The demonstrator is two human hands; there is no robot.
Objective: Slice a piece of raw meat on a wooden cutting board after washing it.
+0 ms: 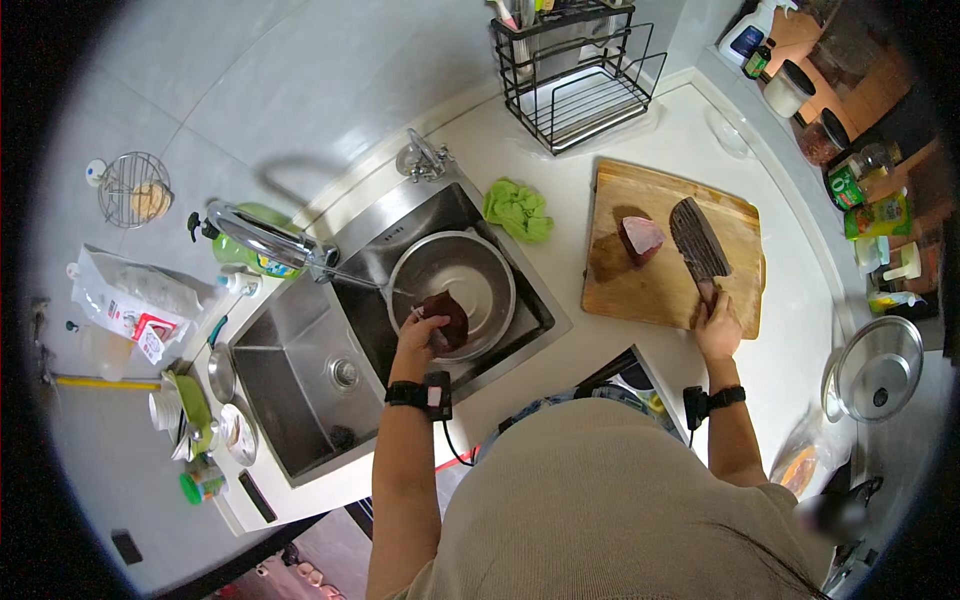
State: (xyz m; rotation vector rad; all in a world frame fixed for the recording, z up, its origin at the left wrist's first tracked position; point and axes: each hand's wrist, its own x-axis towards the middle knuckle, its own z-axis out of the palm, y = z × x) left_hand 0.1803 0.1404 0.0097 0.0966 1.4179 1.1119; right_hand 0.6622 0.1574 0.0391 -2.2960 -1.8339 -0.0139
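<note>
Over a round metal basin [487, 281] in the right-hand sink bowl, my left hand [424, 334] grips a dark red piece of raw meat [452, 322]. The chrome faucet [259, 232] reaches over the sinks, and a thin line, perhaps water, runs from it towards the basin. My right hand [718, 328] is closed around the handle of a cleaver [697, 238], whose dark patterned blade lies on or just over a wooden cutting board [675, 300]. Left of the blade, a second piece of raw meat [642, 238] with a pale top rests on the board.
A crumpled green cloth [517, 210] lies between sink and board. Behind stands a black wire rack [577, 97]. An empty sink bowl [300, 397] is at the left. Jars [789, 88] line the right ledge, near a glass pot lid [879, 367]. An opening, perhaps a drawer [637, 375], shows at the counter's front.
</note>
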